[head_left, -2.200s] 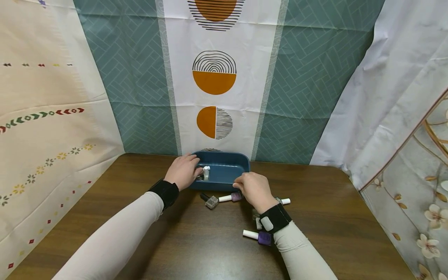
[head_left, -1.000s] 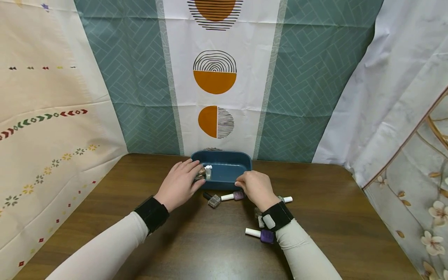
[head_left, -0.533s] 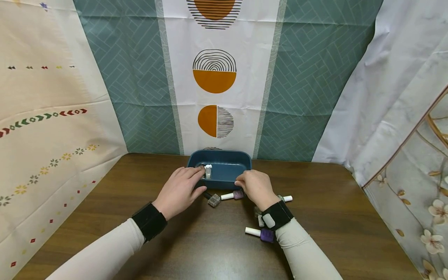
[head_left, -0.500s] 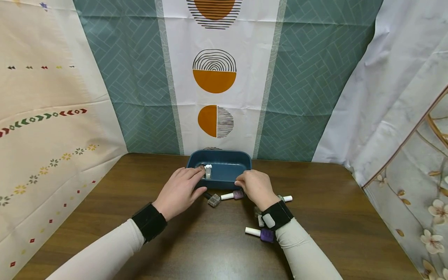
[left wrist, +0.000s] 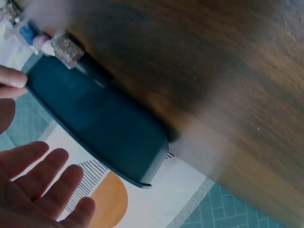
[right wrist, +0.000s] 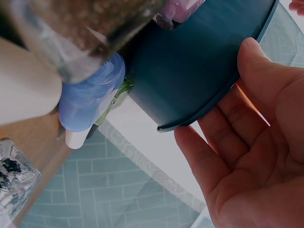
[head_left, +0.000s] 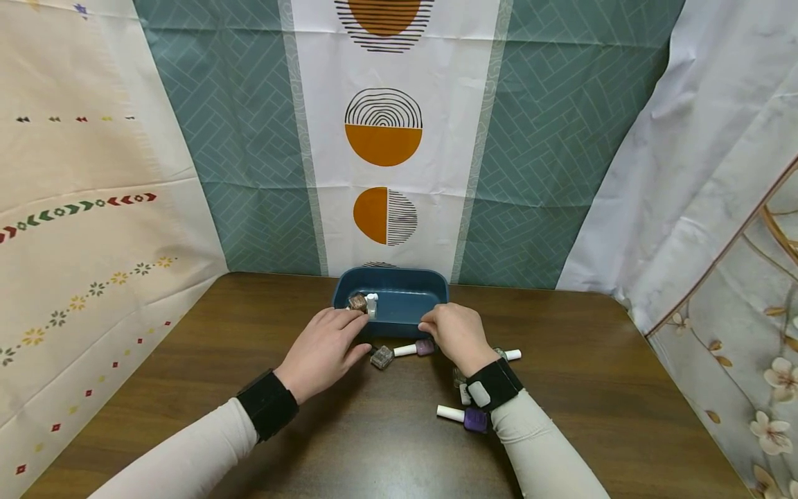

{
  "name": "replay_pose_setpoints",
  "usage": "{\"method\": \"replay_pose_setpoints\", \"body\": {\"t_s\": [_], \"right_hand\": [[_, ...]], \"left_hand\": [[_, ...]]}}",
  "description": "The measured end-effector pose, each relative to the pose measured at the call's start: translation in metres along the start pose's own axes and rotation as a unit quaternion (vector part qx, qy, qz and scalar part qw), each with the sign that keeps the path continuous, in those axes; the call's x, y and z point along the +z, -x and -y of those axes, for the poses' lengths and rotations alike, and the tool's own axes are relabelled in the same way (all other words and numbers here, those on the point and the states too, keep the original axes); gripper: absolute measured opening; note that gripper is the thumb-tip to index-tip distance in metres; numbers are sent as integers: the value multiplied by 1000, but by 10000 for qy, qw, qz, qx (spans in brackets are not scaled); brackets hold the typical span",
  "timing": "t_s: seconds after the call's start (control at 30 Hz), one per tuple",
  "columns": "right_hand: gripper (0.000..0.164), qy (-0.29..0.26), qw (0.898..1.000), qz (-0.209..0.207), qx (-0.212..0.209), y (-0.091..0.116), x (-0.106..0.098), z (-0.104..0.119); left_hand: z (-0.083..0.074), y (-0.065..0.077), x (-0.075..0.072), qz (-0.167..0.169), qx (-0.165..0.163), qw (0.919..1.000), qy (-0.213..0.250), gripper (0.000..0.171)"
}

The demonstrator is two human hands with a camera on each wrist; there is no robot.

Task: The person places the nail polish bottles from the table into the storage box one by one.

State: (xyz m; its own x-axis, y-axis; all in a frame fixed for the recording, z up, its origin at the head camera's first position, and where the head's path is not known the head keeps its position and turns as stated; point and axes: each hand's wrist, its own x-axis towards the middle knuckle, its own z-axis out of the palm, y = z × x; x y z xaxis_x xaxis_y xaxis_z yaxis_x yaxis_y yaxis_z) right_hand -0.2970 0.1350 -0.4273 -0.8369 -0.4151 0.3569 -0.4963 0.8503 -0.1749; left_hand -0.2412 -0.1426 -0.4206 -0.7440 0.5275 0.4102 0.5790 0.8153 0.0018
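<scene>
A dark blue bin stands at the table's back edge. My right hand pinches its front right rim, thumb outside and fingers inside, as the right wrist view shows. My left hand hovers at the bin's front left corner. Its fingers are spread and hold nothing in the left wrist view. Inside the bin, at the left end, lie a brown glitter nail polish bottle and a white-capped one. A grey glitter nail polish and a lavender nail polish lie before the bin.
A purple nail polish with a white cap lies nearer on the wooden table. Beside the right wrist are more bottles, partly hidden, one with a white cap. Patterned cloth hangs behind the table.
My left hand has come out of the bin's left end toward the front corner, uncovering the brown glitter bottle there. My right hand keeps its place on the rim.
</scene>
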Motion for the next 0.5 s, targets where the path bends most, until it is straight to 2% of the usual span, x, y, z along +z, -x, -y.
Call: {"method": "replay_pose_setpoints", "body": {"t_s": [0.5], "right_hand": [[8, 48, 10000, -77, -41, 0, 2, 0]], "left_hand": [[-13, 3, 12, 168, 298, 9994, 21, 51]]}}
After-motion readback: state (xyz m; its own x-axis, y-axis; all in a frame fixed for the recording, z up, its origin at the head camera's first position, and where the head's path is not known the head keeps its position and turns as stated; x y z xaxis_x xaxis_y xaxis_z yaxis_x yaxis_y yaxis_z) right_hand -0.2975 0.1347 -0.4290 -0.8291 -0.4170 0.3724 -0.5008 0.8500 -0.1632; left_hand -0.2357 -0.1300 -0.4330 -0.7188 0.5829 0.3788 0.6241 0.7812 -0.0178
